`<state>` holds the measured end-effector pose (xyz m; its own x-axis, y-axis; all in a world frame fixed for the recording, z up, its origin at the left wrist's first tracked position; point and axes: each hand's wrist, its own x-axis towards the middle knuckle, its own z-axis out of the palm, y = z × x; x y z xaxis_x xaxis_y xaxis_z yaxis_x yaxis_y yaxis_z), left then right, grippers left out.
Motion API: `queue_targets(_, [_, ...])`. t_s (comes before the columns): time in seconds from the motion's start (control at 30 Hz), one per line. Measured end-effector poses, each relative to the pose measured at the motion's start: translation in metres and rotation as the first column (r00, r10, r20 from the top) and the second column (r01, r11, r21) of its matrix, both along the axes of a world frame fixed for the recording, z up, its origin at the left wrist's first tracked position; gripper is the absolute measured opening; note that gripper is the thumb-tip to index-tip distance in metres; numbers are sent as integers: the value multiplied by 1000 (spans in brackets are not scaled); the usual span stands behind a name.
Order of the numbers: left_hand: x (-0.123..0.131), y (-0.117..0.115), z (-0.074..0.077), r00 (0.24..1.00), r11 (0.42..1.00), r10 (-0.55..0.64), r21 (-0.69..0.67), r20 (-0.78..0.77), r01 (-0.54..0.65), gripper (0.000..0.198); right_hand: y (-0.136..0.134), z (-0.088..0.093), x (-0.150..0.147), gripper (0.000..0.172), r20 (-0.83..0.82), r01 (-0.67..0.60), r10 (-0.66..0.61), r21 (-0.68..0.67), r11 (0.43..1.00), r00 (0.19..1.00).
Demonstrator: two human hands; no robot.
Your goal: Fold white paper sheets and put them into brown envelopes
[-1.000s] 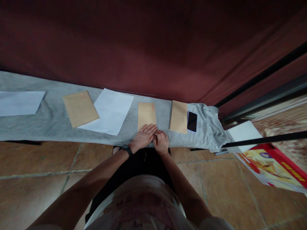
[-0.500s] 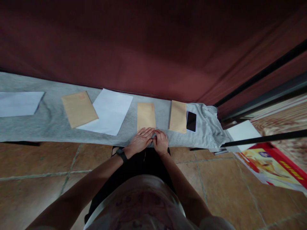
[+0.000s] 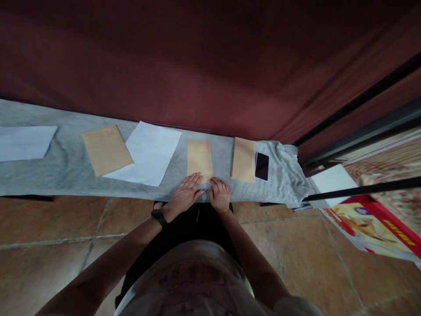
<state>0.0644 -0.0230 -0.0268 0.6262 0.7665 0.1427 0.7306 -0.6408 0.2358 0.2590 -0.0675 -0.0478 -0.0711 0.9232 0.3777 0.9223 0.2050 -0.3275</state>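
A tan paper envelope (image 3: 200, 157) with small reddish print at its upper right lies on the grey cloth in front of me. My left hand (image 3: 186, 191), a dark watch at its wrist, rests flat with fingers stretched over the envelope's lower left edge. At the lower right corner, my right hand (image 3: 219, 195) lies with its fingers slightly bent and the fingertips touching the edge; nothing shows in its grasp. To the right are a stack of tan envelopes (image 3: 243, 160) and a dark-screened phone (image 3: 262, 166).
Left of me, another tan envelope (image 3: 107, 150) overlaps a white paper sheet (image 3: 149, 153). More white paper (image 3: 26, 142) lies at the far left. Grey cloth (image 3: 72, 182) covers the narrow table against a dark red curtain (image 3: 197, 87). A red and yellow box (image 3: 371, 224) stands at right.
My left hand has slid left along the envelope's lower edge, away from my right hand, uncovering that edge. The right hand has stayed nearly in place.
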Motion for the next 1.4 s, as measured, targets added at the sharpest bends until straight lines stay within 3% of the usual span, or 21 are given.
queue_targets(0.27, [7,26,-3,987,988,154,-16,-44,-155,71,0,0,-1,38,-17,1,-1,9,1000,1000])
queue_targets(0.83, [22,73,-4,975,976,214,-36,-51,-216,70,0,2,-2,39,2,1,-1,3,1000,1000])
queue_targets(1.07, [25,72,-5,972,973,231,3,-34,-232,69,0,0,-1,38,-7,0,0,5,1000,1000])
queue_targets(1.4, [23,48,-4,978,979,204,-14,-41,-205,61,1,1,-3,39,0,12,-12,-8,1000,1000])
